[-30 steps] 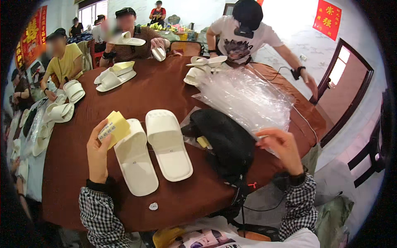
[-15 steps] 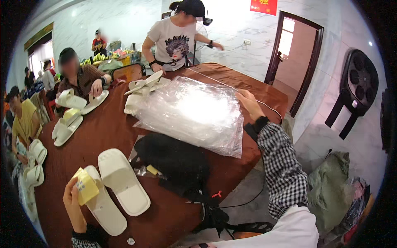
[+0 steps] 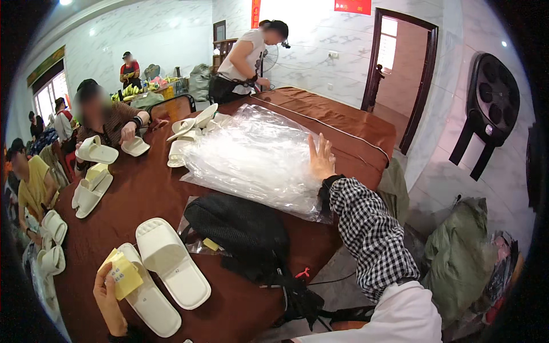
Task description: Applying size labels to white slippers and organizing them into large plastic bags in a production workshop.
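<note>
Fingers, left hand (image 3: 108,303): thumb and fingertips pinching a folded yellow paper sticker sheet with printed blue marks (image 3: 127,279), and that grip hasn't budged.
Fingers, right hand (image 3: 323,163): spread wide, nothing visibly gripped, right at the edge of a broad, glossy stack of clear plastic bags (image 3: 257,154); whether the palm presses down, I cannot tell.
Just changed: half a second ago this hand was out by the stack's far right corner; now it's come in over the right edge, fingers fanned, so the action, as I read it, is at the bags while the stickers stay parked on the left.
White slippers: a left white moulded slipper (image 3: 150,297), partly hidden by the sheet, and a right white moulded slipper (image 3: 180,271) close alongside, both flat on the brown cloth-covered table (image 3: 100,234).
Black heap: a crumpled black mesh bag (image 3: 240,220) lies between slippers and stack.
Far side: a co-worker in a white shirt (image 3: 243,54) has turned side-on, now bending over the table's edge.
</note>
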The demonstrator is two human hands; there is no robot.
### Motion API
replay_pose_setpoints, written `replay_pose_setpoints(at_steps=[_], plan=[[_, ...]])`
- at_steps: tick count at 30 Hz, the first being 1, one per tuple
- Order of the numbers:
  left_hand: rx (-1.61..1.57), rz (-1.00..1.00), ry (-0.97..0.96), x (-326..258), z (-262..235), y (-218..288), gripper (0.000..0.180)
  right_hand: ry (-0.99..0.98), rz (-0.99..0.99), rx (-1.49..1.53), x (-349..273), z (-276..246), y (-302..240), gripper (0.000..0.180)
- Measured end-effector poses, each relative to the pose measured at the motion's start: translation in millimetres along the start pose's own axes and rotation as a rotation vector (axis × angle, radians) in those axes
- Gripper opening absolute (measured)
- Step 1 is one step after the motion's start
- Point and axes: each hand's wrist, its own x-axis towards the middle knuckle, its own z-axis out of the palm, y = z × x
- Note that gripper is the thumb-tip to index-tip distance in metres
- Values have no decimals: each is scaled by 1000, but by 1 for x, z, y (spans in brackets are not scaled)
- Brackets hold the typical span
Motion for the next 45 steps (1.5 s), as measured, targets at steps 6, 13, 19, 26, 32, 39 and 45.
replay_pose_setpoints(at_steps=[6,13,19,26,32,39,45], plan=[[10,-11,-1,-1,-1,1,30,-125,359,433,-1,-49,2,140],[56,12,-21,-11,4,12,30,-433,631,693,11,-53,45,153],[80,-12,-5,-19,7,28,29,-411,589,493,52,2,18,151],[42,16,-5,-22,11,31,30,-511,424,413,70,25,-4,73],[80,20,12,-20,10,28,30,-531,448,535,63,1,-4,45],[26,16,-3,-20,4,22,29,-226,227,1255,32,-38,-42,55],[-9,-17,-10,-17,4,21,28,-229,179,1334,17,-66,-56,65]])
